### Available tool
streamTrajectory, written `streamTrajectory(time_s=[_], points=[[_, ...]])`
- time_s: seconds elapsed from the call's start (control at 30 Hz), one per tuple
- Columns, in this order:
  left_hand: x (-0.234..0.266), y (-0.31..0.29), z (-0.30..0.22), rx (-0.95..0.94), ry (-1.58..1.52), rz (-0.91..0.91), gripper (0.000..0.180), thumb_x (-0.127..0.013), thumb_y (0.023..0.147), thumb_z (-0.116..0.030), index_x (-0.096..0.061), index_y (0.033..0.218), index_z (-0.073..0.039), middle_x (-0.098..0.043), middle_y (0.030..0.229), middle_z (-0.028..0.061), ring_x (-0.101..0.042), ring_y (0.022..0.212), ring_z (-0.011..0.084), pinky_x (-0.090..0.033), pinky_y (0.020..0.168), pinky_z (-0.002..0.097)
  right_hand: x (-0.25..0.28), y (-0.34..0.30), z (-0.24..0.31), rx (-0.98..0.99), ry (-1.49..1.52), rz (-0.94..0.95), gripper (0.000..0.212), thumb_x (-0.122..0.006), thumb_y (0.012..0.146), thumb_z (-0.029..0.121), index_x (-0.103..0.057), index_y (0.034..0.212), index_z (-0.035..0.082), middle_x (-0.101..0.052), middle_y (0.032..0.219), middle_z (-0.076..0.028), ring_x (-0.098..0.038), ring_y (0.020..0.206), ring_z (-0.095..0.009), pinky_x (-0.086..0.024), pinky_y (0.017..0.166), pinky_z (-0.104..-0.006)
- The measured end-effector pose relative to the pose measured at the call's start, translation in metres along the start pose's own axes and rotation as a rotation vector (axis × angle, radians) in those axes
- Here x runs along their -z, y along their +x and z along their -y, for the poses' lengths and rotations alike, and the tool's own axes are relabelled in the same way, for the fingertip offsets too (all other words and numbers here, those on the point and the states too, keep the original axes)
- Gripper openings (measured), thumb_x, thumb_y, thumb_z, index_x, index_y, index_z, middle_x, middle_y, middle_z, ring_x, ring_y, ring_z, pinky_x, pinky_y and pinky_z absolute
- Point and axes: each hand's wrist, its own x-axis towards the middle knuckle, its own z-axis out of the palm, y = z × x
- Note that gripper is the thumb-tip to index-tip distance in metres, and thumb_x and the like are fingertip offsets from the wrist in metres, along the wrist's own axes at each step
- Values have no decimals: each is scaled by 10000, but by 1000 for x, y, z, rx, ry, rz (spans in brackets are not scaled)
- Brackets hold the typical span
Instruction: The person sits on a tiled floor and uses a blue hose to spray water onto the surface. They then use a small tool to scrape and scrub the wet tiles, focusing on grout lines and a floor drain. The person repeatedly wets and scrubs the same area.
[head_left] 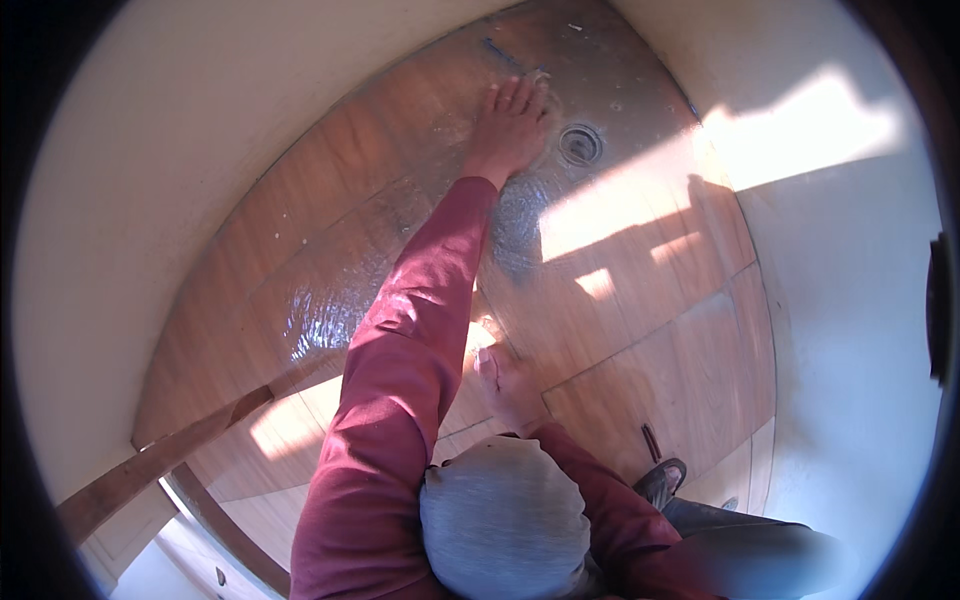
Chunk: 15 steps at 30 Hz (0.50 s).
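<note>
A rounded grey-fabric knee (505, 525) foremost, the bare left hand (508, 125) touches wet brown wood-patterned flooring (580, 330) beside a round metal drain (580, 146); slickness could make it skid. Neither its grip nor the right hand (508, 388)'s can I tell.

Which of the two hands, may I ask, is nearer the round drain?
The left hand, stretched out just left of the drain; the right hand is clearly farther from it.

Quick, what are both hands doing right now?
Left hand: open, palm down on the wet floor; can't tell if anything's underneath.
Right hand: can't tell whether open or closed.
</note>
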Motion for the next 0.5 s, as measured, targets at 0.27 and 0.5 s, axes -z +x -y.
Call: streamTrajectory(time_s=[0.27,0.5], points=[[72,-143,-17,298,-291,-131,571,-373,1099,-423,-434,1555,-86,-314,1675,144,-243,1570,300,-110,1297,470,-6,16,-12,-127,-14,-102,357,-449,1085,323,-618,1034,12,-662,803,-290,-646,761,-516,-492,662,-593],[100,-384,179,951,249,-224,664,-310,1097,-471,-360,1584,-23,-276,1669,241,-234,1547,433,-127,1258,565,70,-8,1,-125,-190,-174,386,-473,1086,304,-596,947,-35,-548,673,-222,-553,577,-338,-444,583,-465]])
